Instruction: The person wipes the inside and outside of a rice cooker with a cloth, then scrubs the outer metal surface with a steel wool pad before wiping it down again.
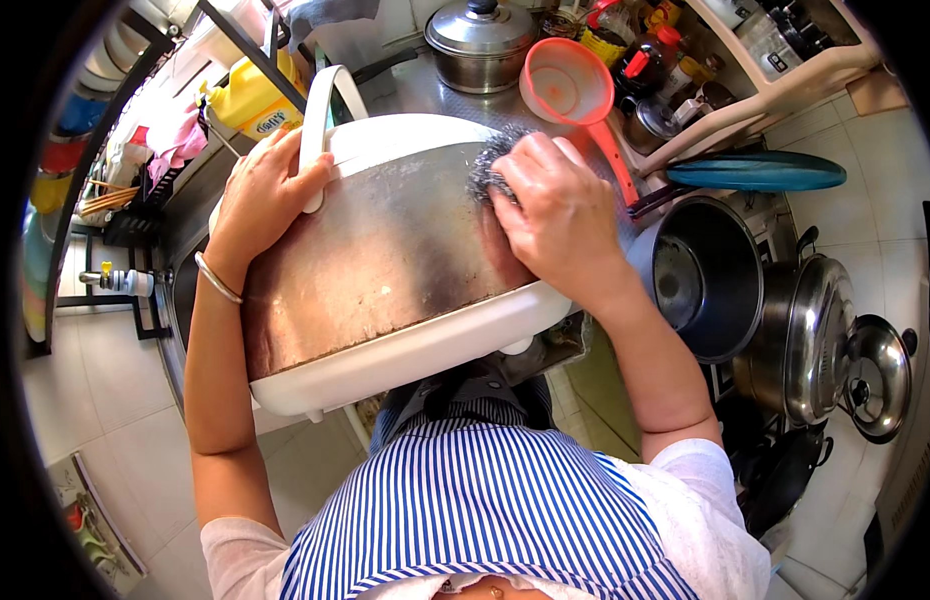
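Observation:
A large white plastic appliance with a curved, stained metal panel (390, 247) is tilted in front of me; its exact kind is unclear. My left hand (266, 195), with a bangle at the wrist, grips its white handle (319, 135) on the left side. At the panel's upper right, my right hand (551, 202) holds a steel wool scourer (495, 165) against the surface. Brown and dark stains cover much of the metal.
Beyond the appliance stand a lidded steel pot (480, 45) and a red plastic dipper (568, 82). A dark deep pot (705, 277) and a lidded steel steamer (802, 337) are at the right. The sink edge (172, 330) and a dish rack (67, 202) lie left.

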